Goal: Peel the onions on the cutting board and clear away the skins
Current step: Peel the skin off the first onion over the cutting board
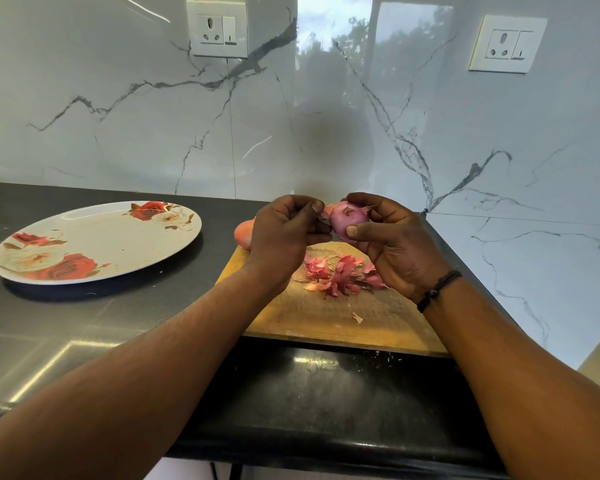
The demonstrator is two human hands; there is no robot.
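Head view: right hand grips one purple peeled onion; left hand pinches its skin. Second onion at the wooden cutting board's far-left edge; board's near half bare.

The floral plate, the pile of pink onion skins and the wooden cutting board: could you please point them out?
Floral plate (94, 233), head view, bare centre.
Pile of pink onion skins (340, 275), head view, middle.
Wooden cutting board (312, 320), head view, bare front part.

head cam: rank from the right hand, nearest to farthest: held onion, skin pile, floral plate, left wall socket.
1. held onion, gripped in the right hand
2. skin pile, on the cutting board just below that hand
3. floral plate, far left on the counter
4. left wall socket, high on the wall
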